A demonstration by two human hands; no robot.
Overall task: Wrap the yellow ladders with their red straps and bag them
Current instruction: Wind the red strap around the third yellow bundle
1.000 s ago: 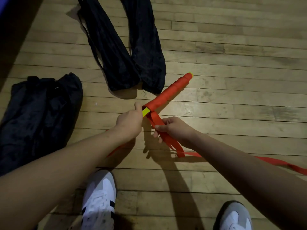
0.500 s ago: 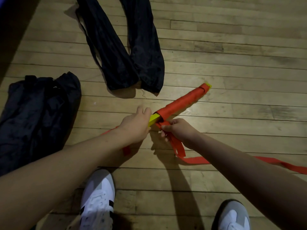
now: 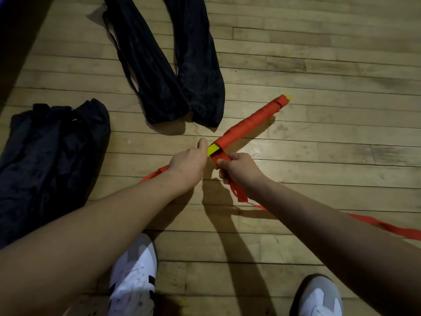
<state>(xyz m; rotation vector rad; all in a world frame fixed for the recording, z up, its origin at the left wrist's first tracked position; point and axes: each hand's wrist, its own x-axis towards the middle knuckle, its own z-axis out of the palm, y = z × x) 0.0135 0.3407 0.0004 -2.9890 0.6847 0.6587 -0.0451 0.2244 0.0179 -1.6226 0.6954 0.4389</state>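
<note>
Head view, sole camera. Item: yellow ladder bundle, folded into one stick and wound almost end to end in red strap; yellow shows only at the near end beside the thumb and at the far tip. It is held low over the wooden floor, near the middle of the visible boards, angled up toward the right. Left hand: fingers curled round the near end of the bundle, thumb raised along it. Right hand: fingers pinching the strap just below the last turn; loose loops hang under the hand and the tail trails across the floor to the right edge, with another length showing behind the left wrist. Two long black bags lie flat toward the far edge of the floor; a fuller black bag sits at the left edge. White shoes at the near edge. Risk, as judged: the long slack could twist or snag underfoot, and easing the pinch would let the last turns spring loose. Against the frame half a second back: the far tip points farther right and the right hand sits tighter against the winding.
</note>
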